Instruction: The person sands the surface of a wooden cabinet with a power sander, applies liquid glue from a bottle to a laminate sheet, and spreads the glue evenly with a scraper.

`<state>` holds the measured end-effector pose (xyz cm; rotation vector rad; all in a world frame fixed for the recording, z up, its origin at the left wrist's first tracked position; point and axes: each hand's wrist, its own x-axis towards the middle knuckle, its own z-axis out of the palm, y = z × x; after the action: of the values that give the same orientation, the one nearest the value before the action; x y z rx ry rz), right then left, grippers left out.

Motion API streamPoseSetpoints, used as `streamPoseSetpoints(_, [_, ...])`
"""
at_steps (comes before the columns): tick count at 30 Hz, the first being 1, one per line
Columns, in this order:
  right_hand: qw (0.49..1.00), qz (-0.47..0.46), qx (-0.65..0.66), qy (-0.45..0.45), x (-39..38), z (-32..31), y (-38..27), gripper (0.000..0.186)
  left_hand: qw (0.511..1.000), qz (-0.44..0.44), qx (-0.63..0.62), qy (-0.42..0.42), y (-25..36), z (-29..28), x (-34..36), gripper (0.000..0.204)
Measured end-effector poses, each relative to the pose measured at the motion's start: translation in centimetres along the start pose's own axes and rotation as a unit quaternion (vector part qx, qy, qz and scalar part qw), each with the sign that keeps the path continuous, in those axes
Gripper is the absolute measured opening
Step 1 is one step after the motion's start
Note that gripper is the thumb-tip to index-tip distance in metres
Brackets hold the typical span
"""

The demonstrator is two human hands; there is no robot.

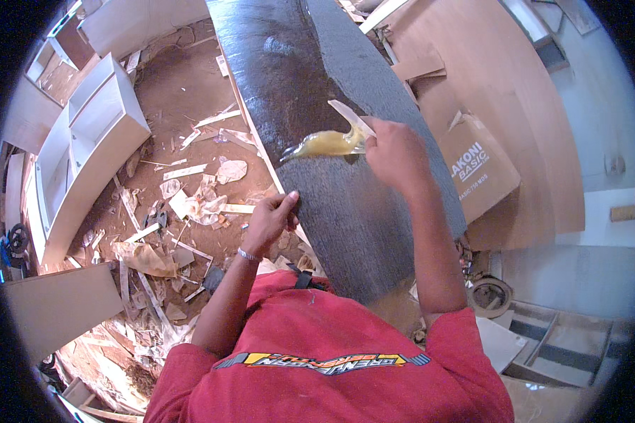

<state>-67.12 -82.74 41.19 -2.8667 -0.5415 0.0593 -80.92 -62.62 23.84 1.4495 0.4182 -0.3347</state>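
The long dark grey board (353, 218) runs away from the person, with its near end close to the red shirt (346, 363). The far part of the board looks black, wet and shiny. The near part is dull, with thin lines on it.

The right hand (400, 156) is over the right side of the board. It is closed, and it pinches a flat pale spreader (351, 117) between thumb and fingers. Against the spreader, about the middle of the board, sits a thick, shiny yellow blob of goo (331, 143). It lies right where the wet part meets the dull part.

The left hand (274, 220) is at the board's left edge. Its thumb touches the edge and its fingers are curled. I cannot tell how tightly it holds on. A thin light bracelet (247, 254) goes around that wrist.

To the left of the board is a brown floor (169, 99) with wood strips (185, 171) and crumpled scraps (203, 206) all over it. Farther left of the board is a white box-shaped cabinet (123, 120). Just right of the board is a brown cardboard box (497, 173), and behind that box is a big tan sheet (504, 92).
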Motion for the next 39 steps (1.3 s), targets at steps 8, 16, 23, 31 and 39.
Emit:
streamPoseSetpoints(8, [0.994, 0.021, -0.103, -0.041, 4.9, 5.4, -2.1, 0.023, 0.999, -0.007, 0.048, -0.008, 2.2, -1.5, 0.4, 0.053])
streamPoseSetpoints(16, [0.971, -0.19, -0.079, -0.124, 1.7, 9.4, -12.8, 0.025, 0.983, -0.024, 0.164, -0.073, -0.6, 0.1, -4.0, 0.054])
streamPoseSetpoints(23, [0.981, -0.166, 0.077, -0.061, -1.4, 3.9, -11.9, 0.031, 0.996, -0.027, 0.044, -0.069, -1.3, 1.7, -6.5, 0.046])
streamPoseSetpoints(31, [0.996, -0.039, 0.075, -0.006, -4.4, -1.3, -4.0, 0.031, 0.999, -0.005, 0.03, -0.029, -2.9, 3.6, -7.4, 0.046])
streamPoseSetpoints(39, [0.997, -0.048, -0.033, 0.055, -1.9, 2.5, -2.3, 0.031, 0.981, 0.056, 0.175, 0.06, -0.7, 2.0, -3.9, 0.053])
